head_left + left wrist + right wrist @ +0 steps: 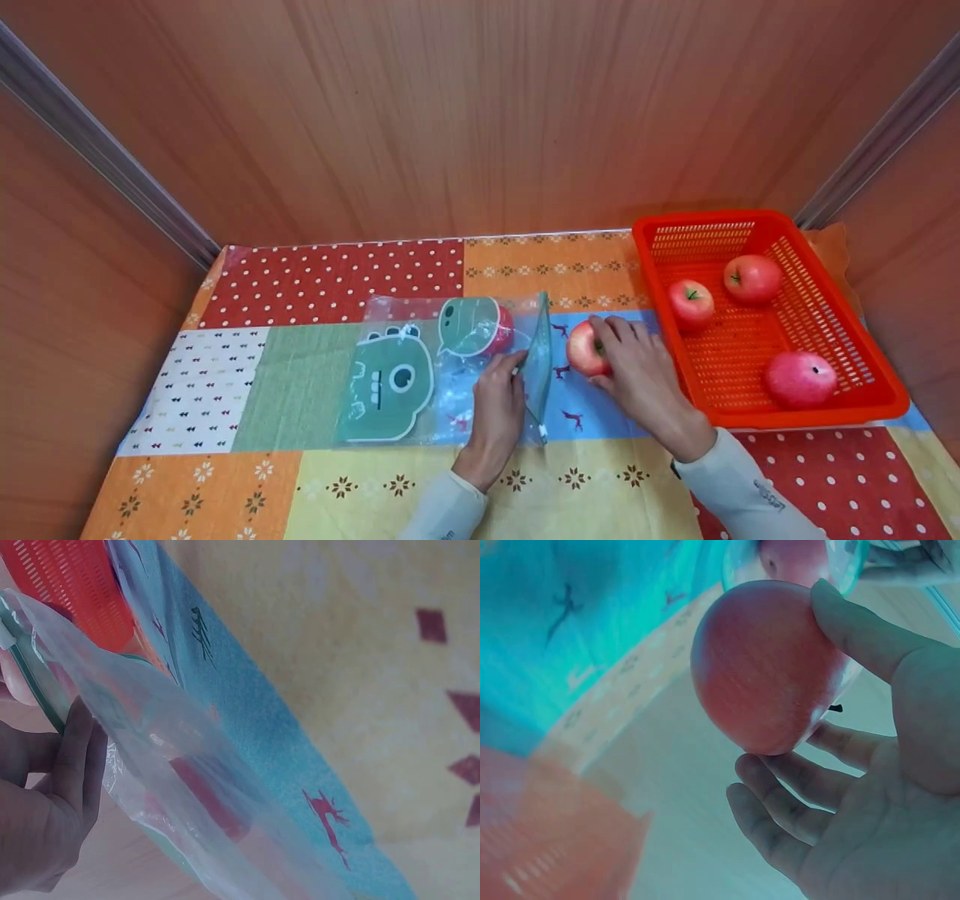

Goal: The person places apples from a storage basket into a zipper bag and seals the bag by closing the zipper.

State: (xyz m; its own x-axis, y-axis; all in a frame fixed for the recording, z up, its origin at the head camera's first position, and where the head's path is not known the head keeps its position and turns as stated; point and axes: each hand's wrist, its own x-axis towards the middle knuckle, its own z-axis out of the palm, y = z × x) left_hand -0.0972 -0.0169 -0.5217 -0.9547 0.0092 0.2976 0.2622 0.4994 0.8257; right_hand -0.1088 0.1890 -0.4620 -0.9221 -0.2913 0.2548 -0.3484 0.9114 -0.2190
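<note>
A clear zip bag [390, 386] with green cartoon prints lies on the cloth, its green-edged mouth facing right. Inside it, partly behind a print, is a red fruit [504, 330]. My left hand [498, 405] pinches the bag near its mouth; in the left wrist view the fingers [73, 757] hold the green zip edge, which stands apart from the other side. Just right of the mouth, my right hand [637, 367] grips a red apple [583, 349]. The right wrist view shows this apple [769, 664] between thumb and fingers, its stem toward the palm.
An orange-red plastic basket [772, 417] stands at the right, holding two apples [752, 279] and a pinkish-red fruit [801, 379] with a dark spot. A patchwork-patterned cloth [300, 390] covers the table. Wood-grain panels [480, 112] rise behind and on both sides.
</note>
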